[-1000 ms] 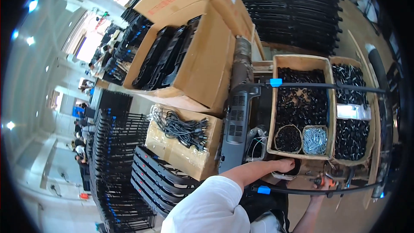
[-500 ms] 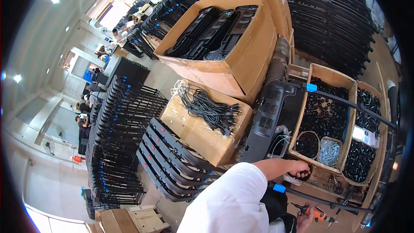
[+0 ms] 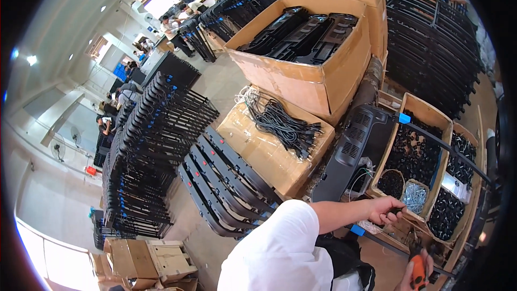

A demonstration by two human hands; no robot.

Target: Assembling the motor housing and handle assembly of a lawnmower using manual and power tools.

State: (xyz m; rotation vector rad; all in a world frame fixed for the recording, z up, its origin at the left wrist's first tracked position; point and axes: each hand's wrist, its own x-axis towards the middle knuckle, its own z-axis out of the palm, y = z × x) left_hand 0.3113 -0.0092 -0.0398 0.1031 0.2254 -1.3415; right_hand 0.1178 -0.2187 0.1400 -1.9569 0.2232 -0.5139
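My left hand (image 3: 383,210) is closed with a small black part (image 3: 396,211) showing at its fingertips. It hovers at the near edge of a cardboard tray (image 3: 383,153) of small black parts, beside a compartment of silver screws (image 3: 414,196). Below and to the right, my right hand (image 3: 426,267) is wrapped around an orange and black power screwdriver (image 3: 419,272), whose dark front end points up toward the wooden bench. A black frame bar with a blue end piece (image 3: 357,230) runs under my left forearm.
Another bar with a blue end (image 3: 404,118) crosses the trays. Left of them lies a black plastic housing (image 3: 353,140). A carton topped with black cables (image 3: 285,124) and a large open carton of black panels (image 3: 301,83) stand beyond. Stacked black frames (image 3: 156,151) fill the left.
My left hand has risen out of a container by the bench and moved right, toward the screw compartment. The right hand has turned the screwdriver from pointing sideways to pointing upward. The whole view has shifted.
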